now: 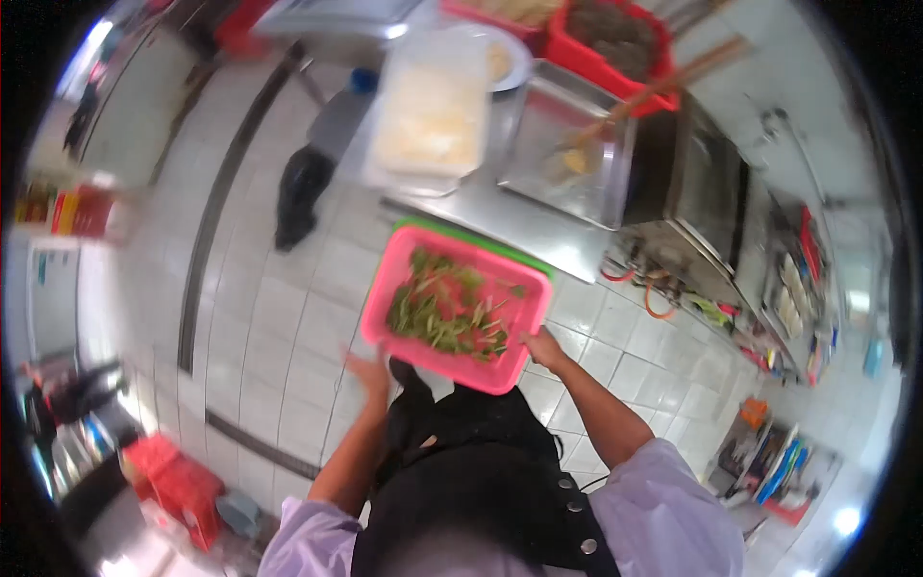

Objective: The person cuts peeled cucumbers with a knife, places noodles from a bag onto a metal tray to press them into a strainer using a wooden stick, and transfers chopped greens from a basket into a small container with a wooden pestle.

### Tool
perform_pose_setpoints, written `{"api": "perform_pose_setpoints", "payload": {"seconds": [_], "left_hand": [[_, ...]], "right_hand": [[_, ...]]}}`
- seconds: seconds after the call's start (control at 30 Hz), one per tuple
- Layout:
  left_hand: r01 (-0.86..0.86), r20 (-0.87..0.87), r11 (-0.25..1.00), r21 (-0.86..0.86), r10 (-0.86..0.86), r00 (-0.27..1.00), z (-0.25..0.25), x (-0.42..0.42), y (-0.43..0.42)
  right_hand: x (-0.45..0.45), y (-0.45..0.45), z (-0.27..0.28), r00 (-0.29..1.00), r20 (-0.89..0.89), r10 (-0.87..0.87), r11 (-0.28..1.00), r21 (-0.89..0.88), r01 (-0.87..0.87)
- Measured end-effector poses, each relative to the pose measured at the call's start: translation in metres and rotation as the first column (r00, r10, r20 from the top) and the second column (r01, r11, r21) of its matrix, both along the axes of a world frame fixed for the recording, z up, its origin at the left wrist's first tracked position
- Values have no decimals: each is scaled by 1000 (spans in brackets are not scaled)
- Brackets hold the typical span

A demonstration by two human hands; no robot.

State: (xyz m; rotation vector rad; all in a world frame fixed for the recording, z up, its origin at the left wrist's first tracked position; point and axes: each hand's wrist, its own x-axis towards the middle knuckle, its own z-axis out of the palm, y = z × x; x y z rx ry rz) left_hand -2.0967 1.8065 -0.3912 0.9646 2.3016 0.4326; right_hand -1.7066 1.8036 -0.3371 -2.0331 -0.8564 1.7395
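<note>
A pink plastic basket is in front of my body, with cut leafy greens lying in it. My right hand is closed on the basket's right rim near the lower corner. Close by the lower left corner is my left hand, blurred, with its fingers apart; it does not seem to grip the rim. A green edge shows behind the basket's far side, and what it belongs to is mostly hidden.
Beyond the basket stands a steel table bearing a metal tray, a pale translucent container and a red basket. A dark bag-like object is by the table. Dark drain channels cross the tiled floor.
</note>
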Motion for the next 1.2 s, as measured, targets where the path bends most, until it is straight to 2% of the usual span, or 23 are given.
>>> {"api": "perform_pose_setpoints", "payload": {"seconds": [0.03, 0.07, 0.1, 0.13, 0.17, 0.2, 0.23, 0.33, 0.37, 0.4, 0.43, 0.5, 0.57, 0.63, 0.67, 0.73, 0.8, 0.87, 0.97, 1.03, 1.07, 1.13, 1.2], "left_hand": [[233, 5, 965, 122, -235, 972, 14, -23, 29], [205, 256, 973, 101, -225, 940, 21, -33, 56], [187, 483, 981, 49, -187, 856, 25, -39, 78], [228, 496, 972, 49, -222, 840, 29, -53, 99], [302, 686, 925, -231, -65, 725, 31, -59, 113], [398, 784, 793, -461, 153, 601, 30, -61, 122], [502, 819, 728, -467, 141, 556, 29, -61, 121], [557, 785, 628, -543, 143, 603, -15, -76, 84], [558, 781, 626, -545, 137, 610, -15, -77, 72], [462, 796, 728, -506, 188, 575, -14, -72, 59], [351, 814, 813, -464, 235, 532, -14, -67, 50], [272, 793, 838, -473, 270, 547, -21, -61, 38], [181, 774, 865, -468, 302, 556, -26, -58, 26], [40, 747, 868, -496, 402, 529, -35, -58, 20], [39, 750, 867, -497, 407, 522, -38, -55, 24], [-44, 784, 891, -452, 420, 458, -42, -42, 29], [-38, 790, 893, -448, 415, 450, -42, -30, 36], [-21, 807, 904, -427, 391, 442, -44, -14, 48], [-9, 857, 914, -406, 384, 343, -36, 23, 65], [19, 840, 918, -395, 353, 412, -37, 51, 76], [32, 812, 918, -396, 334, 479, -37, 62, 80], [65, 829, 932, -356, 283, 483, -37, 79, 88], [164, 772, 861, -482, 328, 545, -32, 92, 96]], "right_hand": [[1, 9, 19, 997, -58, -44, 996, 69, 48], [11, 16, 17, 995, -26, -100, 991, 81, 102], [24, 22, 11, 997, -41, 69, 998, -13, -69], [22, 26, 8, 967, -86, 239, 963, -107, -247], [24, 28, 5, 973, -87, 212, 968, -116, -221], [26, 36, 1, 920, -21, 391, 918, -55, -392], [25, 50, -3, 825, 63, 561, 827, 3, -562], [16, 74, 7, 721, 95, 687, 727, -71, -683], [13, 76, 7, 701, 146, 698, 715, -93, -692], [12, 79, 10, 706, 137, 695, 719, -90, -689], [14, 82, 13, 744, 184, 642, 765, -87, -638], [17, 73, 14, 772, 208, 600, 798, -92, -595], [29, 63, 15, 874, 432, 221, 961, 57, -271], [26, 28, 0, 856, 510, -77, 940, 325, -109], [32, 21, 11, 853, 517, -71, 940, 322, -117], [50, 7, 46, 942, 290, -167, 961, 260, 91], [76, -8, 67, 920, 243, -307, 913, 349, 213], [113, -3, 93, 817, 332, -473, 862, 368, 349], [178, 58, 146, 730, 351, -586, 713, 652, 259], [232, 131, 160, 689, 406, -600, 628, 773, 91], [261, 167, 159, 728, 341, -595, 610, 781, 133], [287, 249, 188, 765, 257, -590, 662, 696, 277], [329, 320, 178, 766, 210, -607, 666, 660, 346]]}}
